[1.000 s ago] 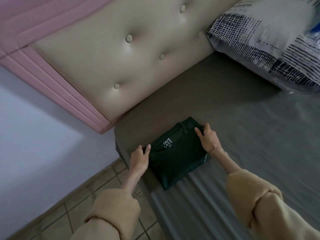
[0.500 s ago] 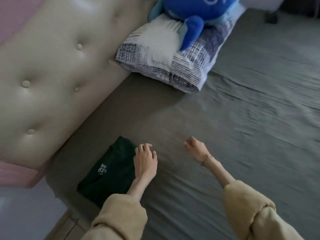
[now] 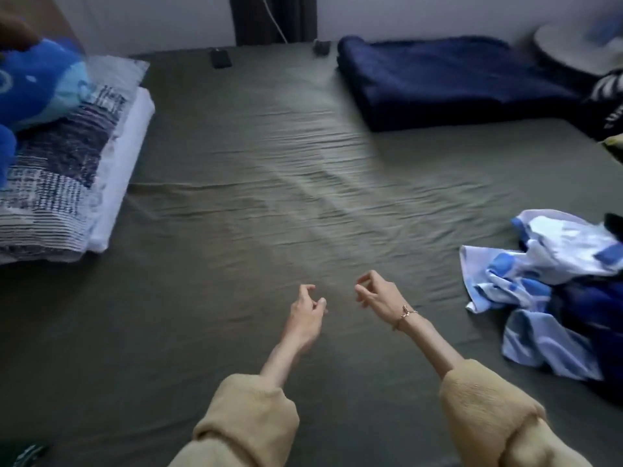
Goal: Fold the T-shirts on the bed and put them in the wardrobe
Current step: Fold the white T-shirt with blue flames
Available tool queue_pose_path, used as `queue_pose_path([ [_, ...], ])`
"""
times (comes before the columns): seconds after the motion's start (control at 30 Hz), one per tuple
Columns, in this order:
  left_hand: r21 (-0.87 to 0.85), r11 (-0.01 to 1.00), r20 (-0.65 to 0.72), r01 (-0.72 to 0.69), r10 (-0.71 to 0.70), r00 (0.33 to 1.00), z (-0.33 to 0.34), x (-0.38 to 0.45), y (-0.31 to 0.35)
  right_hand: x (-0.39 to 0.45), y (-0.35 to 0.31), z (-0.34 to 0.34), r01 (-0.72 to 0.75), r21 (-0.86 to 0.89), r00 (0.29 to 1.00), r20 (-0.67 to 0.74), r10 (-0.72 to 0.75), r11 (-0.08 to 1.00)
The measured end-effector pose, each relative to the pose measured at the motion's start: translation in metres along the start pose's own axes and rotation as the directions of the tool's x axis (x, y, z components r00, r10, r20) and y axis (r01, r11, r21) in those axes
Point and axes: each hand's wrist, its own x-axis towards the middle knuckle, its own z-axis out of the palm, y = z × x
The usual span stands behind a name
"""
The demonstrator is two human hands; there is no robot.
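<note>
Since a moment ago the view has swung right, away from the headboard: the folded dark green T-shirt that both hands were pressing now shows only as a sliver at the near left corner [image 3: 23, 455], if that blurred patch is indeed it. Both hands have let go of it. The left hand [image 3: 305, 315] and right hand [image 3: 377, 293] hover side by side above the grey bed sheet [image 3: 269, 197], fingers [image 3: 308, 291] loosely curled and holding nothing. That suggests one shirt is done and the next is being sought.

The remaining T-shirts [image 3: 553, 288] lie in a crumpled blue-and-white heap at the right edge of the bed, well apart from the hands. The heap has no clear front or collar direction; its long axis runs roughly near to far. The wardrobe is not in view
</note>
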Motion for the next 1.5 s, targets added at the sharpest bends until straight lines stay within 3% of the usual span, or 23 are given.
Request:
queue_pose_path([
  [0.3, -0.04, 0.999, 0.263, -0.03, 0.04, 0.964, 0.215, 0.01, 0.137, -0.022, 0.164, -0.18, -0.138, 0.005, 0.977, -0.163, 0.137, 0.99],
  [0.47, -0.006, 0.993, 0.275, -0.116, 0.113, 0.955, 0.3, 0.015, 0.199, -0.028, 0.214, -0.266, -0.053, -0.065, 0.933, -0.36, 0.026, 0.996],
  [0.6, -0.112, 0.972, 0.281, -0.207, 0.231, 0.931, 0.352, 0.021, 0.248, -0.03, 0.234, -0.311, 0.045, 0.011, 0.87, -0.492, -0.034, 0.999],
  [0.67, -0.034, 0.941, 0.277, -0.337, 0.333, 0.901, 0.372, 0.029, 0.262, -0.03, 0.243, -0.325, 0.074, -0.014, 0.805, -0.59, -0.068, 0.997],
  [0.77, 0.246, 0.788, 0.307, -0.565, 0.489, 0.816, 0.388, 0.04, 0.271, -0.029, 0.259, -0.34, 0.011, -0.081, 0.737, -0.673, -0.063, 0.997],
  [0.83, 0.249, 0.766, 0.338, -0.593, 0.505, 0.794, 0.394, 0.046, 0.275, -0.024, 0.269, -0.349, -0.032, -0.039, 0.798, -0.603, 0.002, 0.999],
  [0.9, 0.121, 0.834, 0.359, -0.538, 0.468, 0.807, 0.396, 0.048, 0.276, -0.021, 0.275, -0.353, -0.039, 0.039, 0.852, -0.521, 0.054, 0.998],
  [1.0, 0.035, 0.846, 0.332, -0.533, 0.493, 0.804, 0.395, 0.048, 0.279, -0.019, 0.275, -0.354, -0.038, 0.12, 0.859, -0.504, 0.094, 0.992],
  [1.2, -0.099, 0.906, 0.24, -0.411, 0.423, 0.874, 0.375, 0.044, 0.293, -0.017, 0.264, -0.35, 0.03, 0.063, 0.895, -0.446, 0.001, 0.998],
  [1.33, -0.138, 0.899, 0.084, -0.416, 0.429, 0.899, 0.334, 0.044, 0.303, -0.015, 0.238, -0.349, 0.069, -0.05, 0.912, -0.402, -0.083, 0.996],
  [1.5, -0.216, 0.881, -0.023, -0.421, 0.426, 0.904, 0.259, 0.046, 0.312, -0.016, 0.19, -0.334, 0.038, -0.194, 0.978, -0.195, -0.077, 0.98],
])
